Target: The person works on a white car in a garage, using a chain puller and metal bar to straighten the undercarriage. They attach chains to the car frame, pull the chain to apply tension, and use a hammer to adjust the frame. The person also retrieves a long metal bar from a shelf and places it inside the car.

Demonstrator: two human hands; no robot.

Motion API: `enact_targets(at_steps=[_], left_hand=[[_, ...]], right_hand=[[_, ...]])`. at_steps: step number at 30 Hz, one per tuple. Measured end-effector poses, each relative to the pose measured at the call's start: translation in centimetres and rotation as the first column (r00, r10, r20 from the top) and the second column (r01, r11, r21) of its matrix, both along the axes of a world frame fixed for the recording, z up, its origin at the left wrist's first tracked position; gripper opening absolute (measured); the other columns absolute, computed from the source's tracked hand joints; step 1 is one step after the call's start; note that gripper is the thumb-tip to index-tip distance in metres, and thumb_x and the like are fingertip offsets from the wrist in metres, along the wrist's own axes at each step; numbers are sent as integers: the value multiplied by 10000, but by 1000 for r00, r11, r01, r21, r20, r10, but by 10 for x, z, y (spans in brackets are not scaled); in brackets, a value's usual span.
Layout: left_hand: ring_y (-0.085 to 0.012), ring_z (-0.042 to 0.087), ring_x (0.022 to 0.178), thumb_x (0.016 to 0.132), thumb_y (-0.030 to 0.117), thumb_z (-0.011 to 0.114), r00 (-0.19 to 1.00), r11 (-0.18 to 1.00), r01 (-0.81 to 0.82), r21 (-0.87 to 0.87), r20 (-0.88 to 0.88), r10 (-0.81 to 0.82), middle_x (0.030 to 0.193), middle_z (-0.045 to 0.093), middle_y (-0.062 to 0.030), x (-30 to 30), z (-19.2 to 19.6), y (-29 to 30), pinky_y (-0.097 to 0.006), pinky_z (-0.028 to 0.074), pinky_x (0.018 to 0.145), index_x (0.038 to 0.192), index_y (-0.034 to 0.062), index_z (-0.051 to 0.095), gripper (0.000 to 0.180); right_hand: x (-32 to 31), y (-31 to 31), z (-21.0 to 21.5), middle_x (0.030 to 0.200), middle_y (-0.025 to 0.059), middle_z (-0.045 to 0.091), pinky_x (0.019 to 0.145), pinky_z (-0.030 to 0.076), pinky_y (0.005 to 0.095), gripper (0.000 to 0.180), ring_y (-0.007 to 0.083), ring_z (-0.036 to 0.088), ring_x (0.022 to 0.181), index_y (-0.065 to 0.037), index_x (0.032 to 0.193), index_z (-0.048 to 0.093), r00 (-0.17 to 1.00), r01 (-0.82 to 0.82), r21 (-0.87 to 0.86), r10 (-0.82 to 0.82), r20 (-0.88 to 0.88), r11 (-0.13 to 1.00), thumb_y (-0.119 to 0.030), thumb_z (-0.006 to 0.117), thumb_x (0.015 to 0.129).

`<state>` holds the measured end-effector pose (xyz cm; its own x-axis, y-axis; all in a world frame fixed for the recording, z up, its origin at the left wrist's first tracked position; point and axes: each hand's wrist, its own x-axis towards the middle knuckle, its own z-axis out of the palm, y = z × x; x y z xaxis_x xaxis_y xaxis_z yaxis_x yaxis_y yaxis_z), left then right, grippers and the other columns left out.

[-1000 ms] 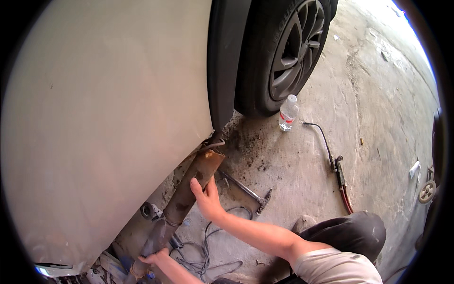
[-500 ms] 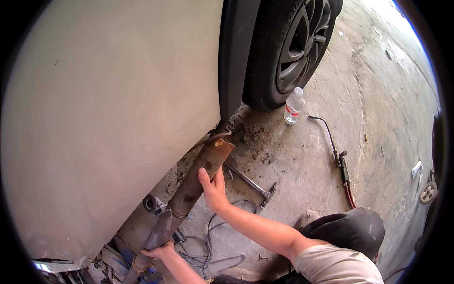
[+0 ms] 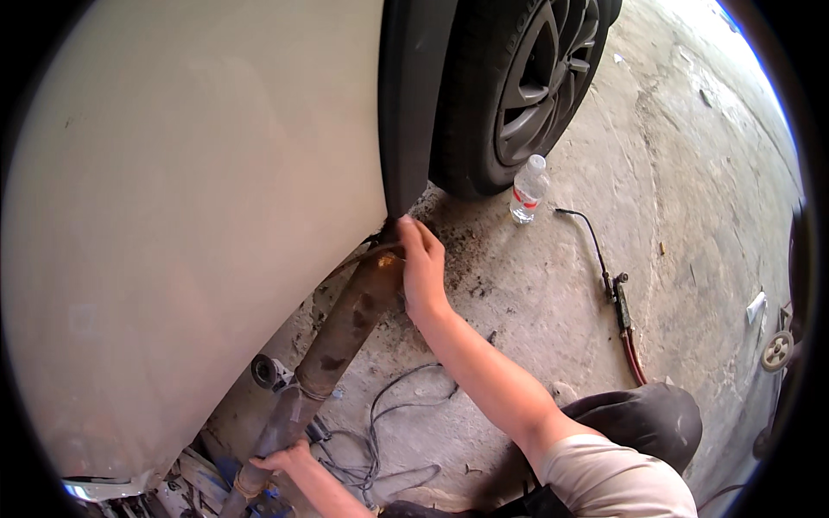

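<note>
A brown, rusty exhaust pipe (image 3: 345, 332) slants from the lower left up to the edge of the car body (image 3: 216, 216). My left hand (image 3: 289, 456) is closed round its lower part, below a ringed joint. Up at the far end, my right hand (image 3: 423, 268) is bent against the pipe's rim. Its fingertips reach the dark lower edge of the car, beside a thin metal rod (image 3: 363, 257). The right thumb and part of the grip are hidden behind the hand.
A car wheel (image 3: 535, 95) stands at the top, with a clear plastic bottle (image 3: 525, 194) beside it. A torch with red hoses (image 3: 623, 311) lies on the concrete floor to the right. Dark cables (image 3: 371, 440) loop beside my left forearm, near a round metal part (image 3: 269, 371).
My right hand has slid up the pipe from its middle to the upper end. The left hand keeps its hold. The hammer on the floor is now mostly covered by my right arm.
</note>
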<state>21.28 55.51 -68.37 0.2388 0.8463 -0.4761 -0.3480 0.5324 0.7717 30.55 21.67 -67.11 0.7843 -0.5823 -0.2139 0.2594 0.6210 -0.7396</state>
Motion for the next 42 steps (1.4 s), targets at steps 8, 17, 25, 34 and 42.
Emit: enact_targets(at_steps=[8, 17, 25, 34, 42], left_hand=[[-303, 429, 1212, 764, 634, 430, 996, 994, 71, -78, 50, -68, 1337, 447, -66, 1, -5, 1, -498, 355, 960, 1305, 142, 428, 732], [-348, 376, 1228, 824, 691, 257, 964, 980, 197, 21, 178, -198, 1384, 355, -106, 3, 23, -28, -568, 331, 987, 1360, 141, 325, 771], [-189, 483, 1103, 817, 692, 378, 990, 996, 86, -1, 114, -85, 1252, 481, -40, -14, -30, -4, -366, 410, 902, 1271, 90, 414, 755], [-148, 568, 770, 932, 375, 447, 862, 840, 502, 206, -41, -505, 965, 560, -85, -43, -71, -105, -291, 471, 662, 1209, 27, 377, 450], [-215, 613, 668, 833, 396, 599, 459, 338, 887, 314, -522, -719, 755, 629, -109, -55, -72, -147, -323, 475, 625, 963, 6, 558, 412]], right_hand=[[17, -6, 6, 768, 22, 572, 631, 387, 240, 300, 78, 453, 715, 59, 881, 577, 991, 131, -39, -132, -14, 991, -237, 535, 914], [8, -18, 11, 1090, 53, 546, 905, 384, 323, 433, 179, 500, 1007, -58, 1119, 534, 997, 71, 99, -72, 6, 993, -431, 458, 913], [-13, 35, -32, 1349, 85, 409, 1034, 318, 380, 592, 234, 389, 1240, -94, 1336, 369, 995, 75, 135, -66, -71, 988, -521, 311, 930], [-35, 84, -58, 1390, 70, 357, 1044, 305, 385, 604, 242, 368, 1251, -123, 1364, 335, 978, -73, 257, 119, -169, 964, -532, 330, 919], [-37, 98, -126, 1329, 84, 427, 974, 351, 382, 603, 240, 439, 1172, -83, 1340, 351, 942, -264, 229, 301, -147, 937, -503, 399, 911]])
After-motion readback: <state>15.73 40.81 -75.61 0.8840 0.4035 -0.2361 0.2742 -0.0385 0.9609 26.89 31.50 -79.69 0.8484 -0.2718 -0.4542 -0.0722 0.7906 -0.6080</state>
